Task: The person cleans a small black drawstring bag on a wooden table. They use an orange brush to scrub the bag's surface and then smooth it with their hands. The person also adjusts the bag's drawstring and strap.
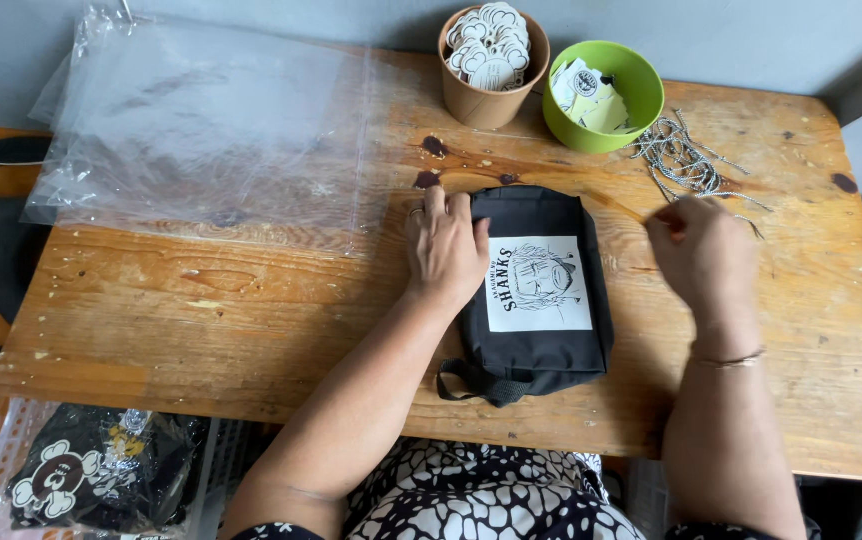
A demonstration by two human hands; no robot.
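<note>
Left hand (444,245) lies flat on the black pouch's (541,300) left edge; right hand (701,255), loosely curled, perhaps pinches a string (691,160).

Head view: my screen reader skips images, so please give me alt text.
A person's left hand rests flat on a small black pouch on a wooden table, while the right hand hovers near loose strings.
</note>
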